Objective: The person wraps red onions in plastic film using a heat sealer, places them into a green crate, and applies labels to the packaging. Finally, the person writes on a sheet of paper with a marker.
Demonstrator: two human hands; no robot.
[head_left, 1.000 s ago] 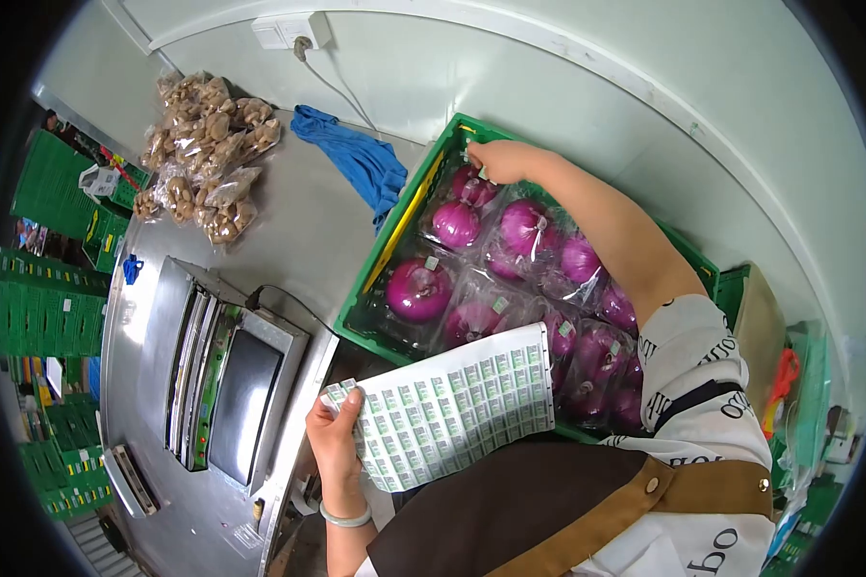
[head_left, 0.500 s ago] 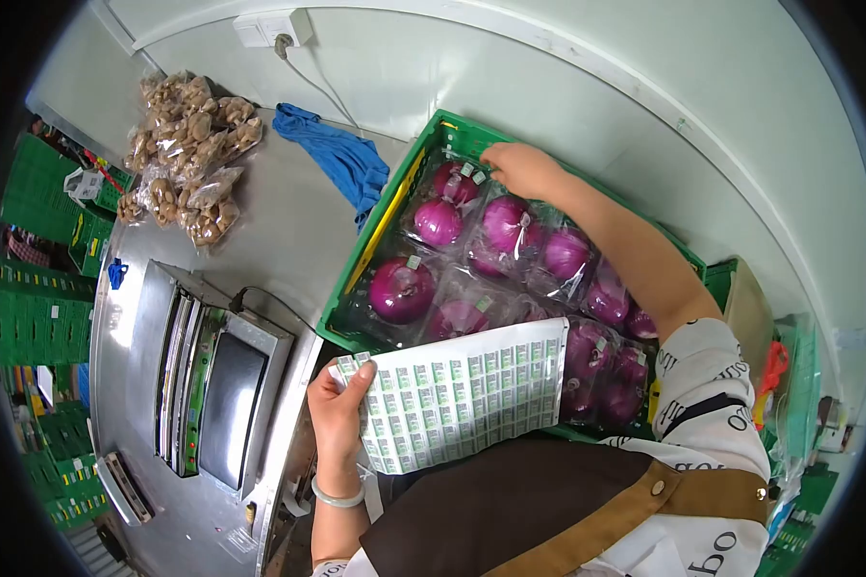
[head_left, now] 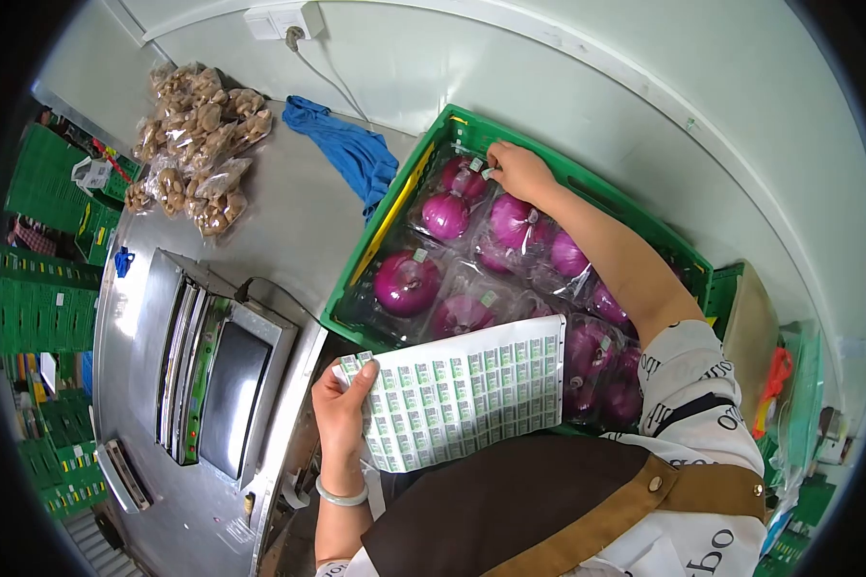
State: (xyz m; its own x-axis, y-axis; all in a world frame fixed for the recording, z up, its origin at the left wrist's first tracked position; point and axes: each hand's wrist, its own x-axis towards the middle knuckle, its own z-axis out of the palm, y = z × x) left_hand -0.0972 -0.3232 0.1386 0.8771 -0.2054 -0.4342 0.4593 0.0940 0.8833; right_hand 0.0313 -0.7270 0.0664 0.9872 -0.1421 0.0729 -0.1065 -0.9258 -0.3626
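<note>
A white sheet of small printed green-and-black sticker labels (head_left: 466, 394) is pinched at its upper left corner between the thumb and fingers of my left hand (head_left: 341, 409). It slants over the near edge of a green crate (head_left: 356, 337). Inside the crate lie several clear-wrapped packs of purple onions (head_left: 407, 283), some bearing a small sticker. At the far side, my right hand (head_left: 521, 173) reaches in with fingers drawn together. A small sticker label (head_left: 488, 174) shows right at its fingertips, beside the far pack of onions (head_left: 447, 213).
A steel table (head_left: 288, 202) on the left carries bagged brown mushrooms (head_left: 202, 135), a blue cloth (head_left: 346, 149) and a wrapping machine (head_left: 221, 370). The white wall (head_left: 587, 106) stands just behind the crate. Stacked green crates (head_left: 43, 298) stand at far left.
My right hand has lowered slightly, its fingertips coming to the small sticker label by the far onion pack. My left hand keeps the label sheet nearly still. The view has shifted a little.
</note>
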